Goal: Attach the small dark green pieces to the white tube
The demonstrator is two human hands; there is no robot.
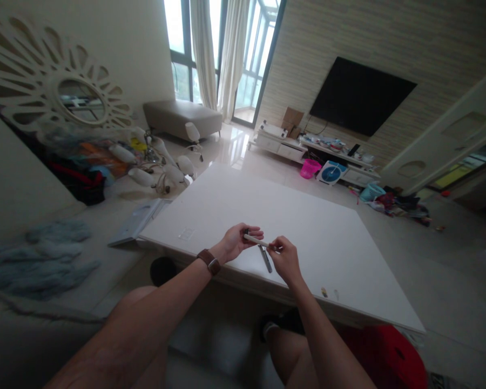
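Observation:
A slim white pen-like stick (256,240) spans the gap between my two hands above the white table (308,216). My left hand (237,242) is turned palm up, fingers partly stretched, with the stick's left end at its thumb. A small black piece (247,232) shows there too; whether it is part of the stick I cannot tell. The stick's right end is pinched by the fingertips of my right hand (285,259). Just below the stick, a grey, dark-edged slender tool (265,259) lies on the tabletop, its exact kind unclear.
Small items lie near the table's front edge: a clear piece (185,233), a yellow-and-black bit (324,292) and a clear bit (336,294). A red stool-like object (389,356) stands at lower right. Beyond are a lamp (174,173), a pink bin (310,168) and a fan (331,172).

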